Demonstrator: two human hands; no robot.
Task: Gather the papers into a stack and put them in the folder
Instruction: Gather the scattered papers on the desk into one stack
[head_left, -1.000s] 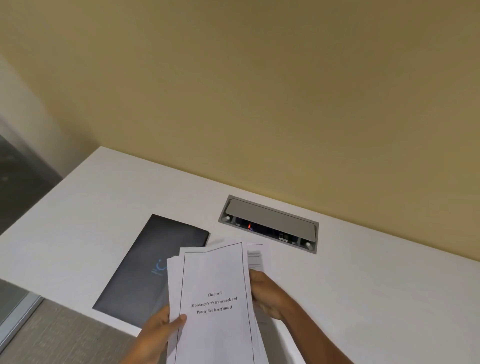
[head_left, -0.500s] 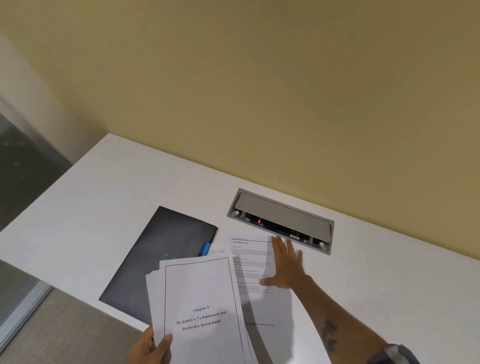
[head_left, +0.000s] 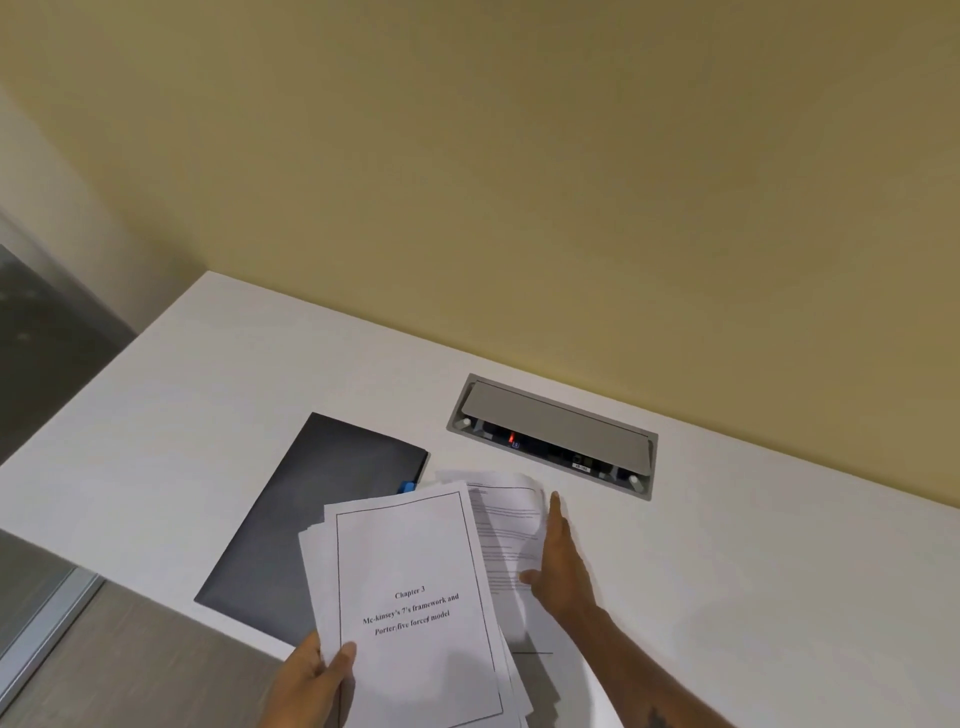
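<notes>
My left hand (head_left: 311, 680) grips the lower left corner of a stack of white papers (head_left: 415, 597); the top sheet reads "Chapter 3". A dark closed folder (head_left: 311, 509) with a blue tab lies flat on the white table, partly under the stack's left side. To the right of the stack a single printed sheet (head_left: 506, 525) curls up off the table at its far edge. My right hand (head_left: 561, 561) holds that sheet along its right side, fingers under the lifted edge and thumb on top.
A grey power and cable box (head_left: 556, 436) with a red light is set into the white table (head_left: 727, 571) near the yellow wall. The table's left and near edges drop to grey floor (head_left: 104, 665).
My right hand left the stack, pressed flat on the single sheet, and now lifts its far right edge. The stack in my left hand dropped lower and left.
</notes>
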